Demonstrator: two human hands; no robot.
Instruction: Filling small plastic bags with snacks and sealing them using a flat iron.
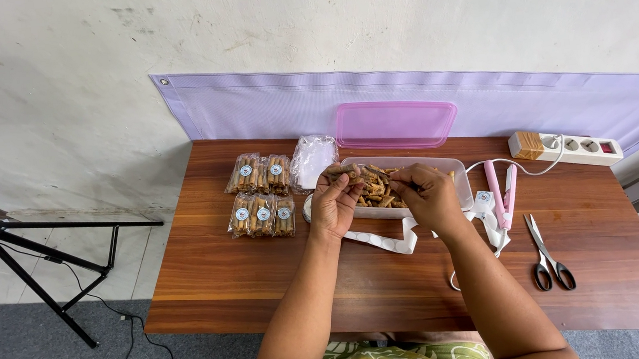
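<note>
Over the clear tub (443,161), left hand (333,203) fingers gripping snack rolls (344,172), right hand (432,196) fingers curled.

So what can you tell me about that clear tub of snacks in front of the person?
The clear plastic tub is a shallow, rounded rectangle lying open on the wooden table; its pink lid lies behind it. It holds brown rolled snack sticks. The left hand holds a few sticks at its left end; the right hand is over its front edge. A white sticker strip lies just in front.
</note>
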